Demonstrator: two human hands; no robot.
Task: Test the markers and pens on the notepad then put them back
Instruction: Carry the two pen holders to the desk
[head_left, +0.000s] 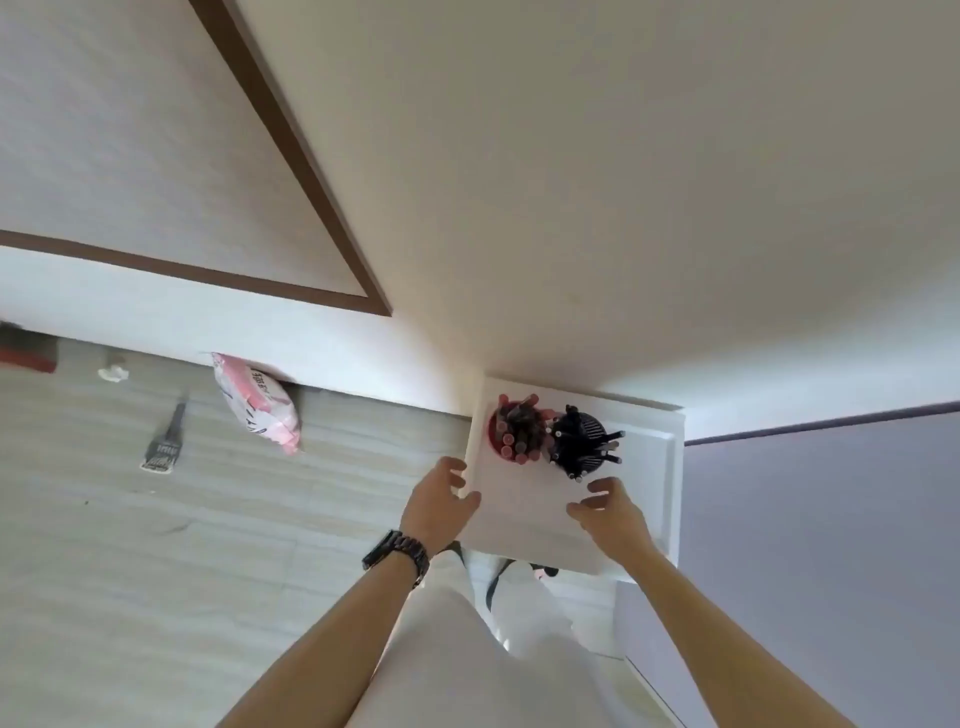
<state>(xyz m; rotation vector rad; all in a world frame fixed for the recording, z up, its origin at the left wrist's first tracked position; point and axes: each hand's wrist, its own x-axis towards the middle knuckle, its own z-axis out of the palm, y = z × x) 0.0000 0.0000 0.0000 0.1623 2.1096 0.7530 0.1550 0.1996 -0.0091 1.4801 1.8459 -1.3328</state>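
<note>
Pens & markers too blurry to ID.

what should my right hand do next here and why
Probably reach the right hand a little forward and pinch one pen from the black mesh pen holder: that hand hovers open and empty just short of it, the left hand is at the edge of the small white table, and no notepad is in view.

Tabletop: white, smooth, matt. Floor: pale wood-grain planks, matt. Wristwatch: dark glossy metal links. Pink pack: shiny plastic film. Black holder: possibly mesh, too blurred to tell.
</note>
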